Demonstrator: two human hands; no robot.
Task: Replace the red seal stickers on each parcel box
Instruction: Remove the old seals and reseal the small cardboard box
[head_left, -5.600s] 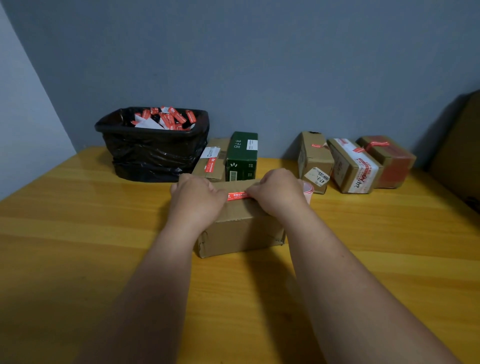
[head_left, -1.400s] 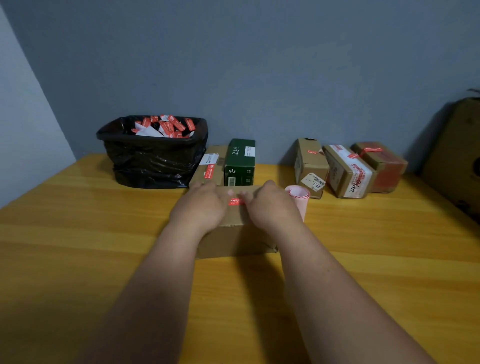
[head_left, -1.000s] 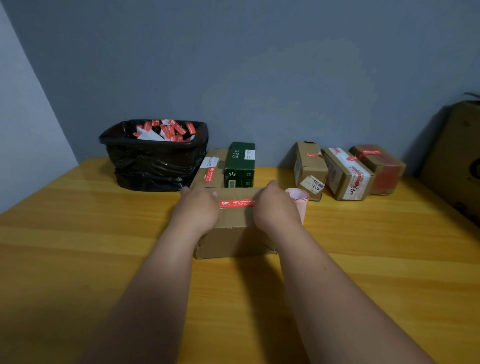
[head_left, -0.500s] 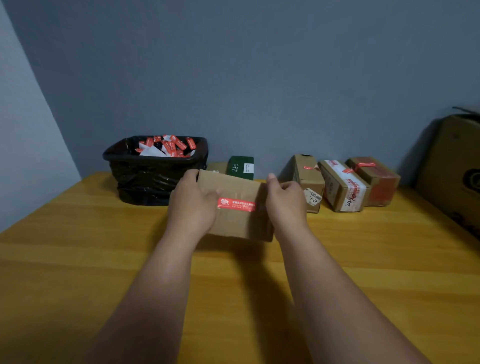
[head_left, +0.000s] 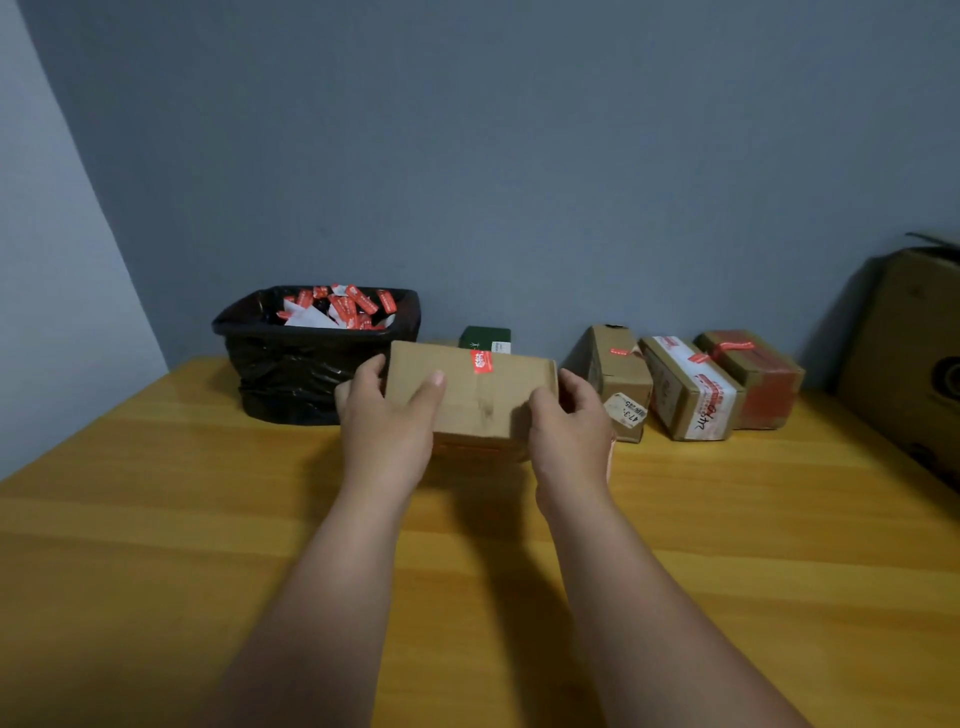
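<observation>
A brown cardboard parcel box (head_left: 480, 400) is held above the wooden table, in front of me. My left hand (head_left: 387, 418) grips its left end, thumb on the near face. My right hand (head_left: 569, 431) grips its right end. A red seal sticker (head_left: 481, 361) wraps over the box's top edge near the middle. Three more brown parcels with red stickers or tape stand at the back right: a tilted one (head_left: 618, 379), a white-taped one (head_left: 691, 389) and a reddish one (head_left: 753, 374).
A bin lined with a black bag (head_left: 311, 358) at the back left holds several used red stickers and white backing papers. A dark green box (head_left: 485, 339) peeks out behind the held parcel. A large cardboard carton (head_left: 909, 343) stands at the far right. The wooden table (head_left: 156, 545) meets a grey wall.
Both hands pressed the red sticker onto the box on the table, then lifted the box and turned it, so the sticker now shows only at the top edge.
</observation>
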